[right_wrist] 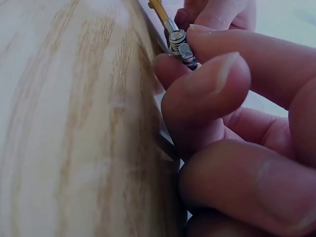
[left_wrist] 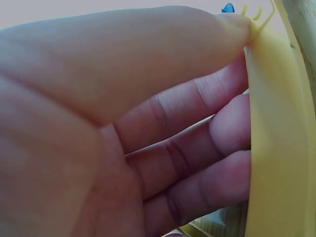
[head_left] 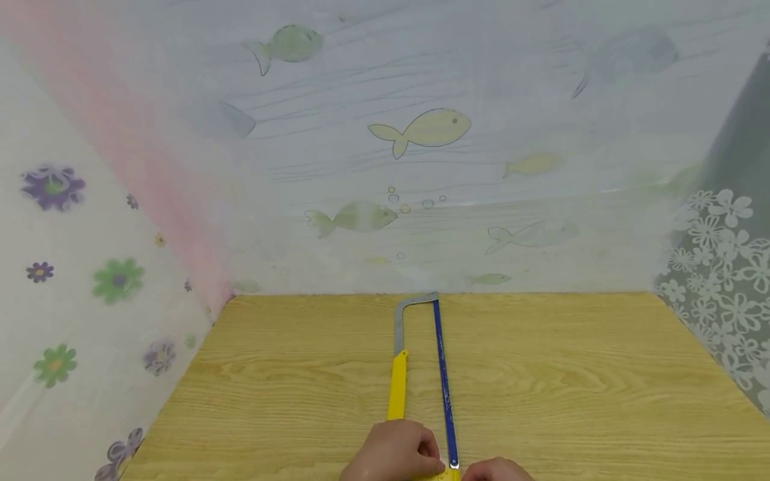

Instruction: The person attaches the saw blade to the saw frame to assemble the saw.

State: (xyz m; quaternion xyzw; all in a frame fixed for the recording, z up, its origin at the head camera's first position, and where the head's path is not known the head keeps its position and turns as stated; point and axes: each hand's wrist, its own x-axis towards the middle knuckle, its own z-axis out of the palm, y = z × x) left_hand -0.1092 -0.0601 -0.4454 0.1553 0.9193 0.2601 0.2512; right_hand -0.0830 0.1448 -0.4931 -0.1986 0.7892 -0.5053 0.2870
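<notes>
A hacksaw lies with its grey metal frame [head_left: 400,331] and yellow tube [head_left: 398,387] left of its blue blade [head_left: 445,381]. My left hand [head_left: 394,451] holds the yellow part near the blade's lower end; in the left wrist view this hand [left_wrist: 148,113] has thumb and fingertips against the yellow piece [left_wrist: 279,123]. On the right, my right hand [head_left: 498,469] is at the saw's near end. The right wrist view shows its curled fingers [right_wrist: 205,89] pinching around a small metal nut [right_wrist: 183,48] on a threaded rod. The lower handle is cut off in the head view.
The saw's far end is near the back edge of the wood-grain tabletop [head_left: 571,374]. Behind stands a covering with fish drawings [head_left: 436,127]; a flowered sheet [head_left: 54,267] is on the left, and white flower patterns on grey [head_left: 730,267] are on the right.
</notes>
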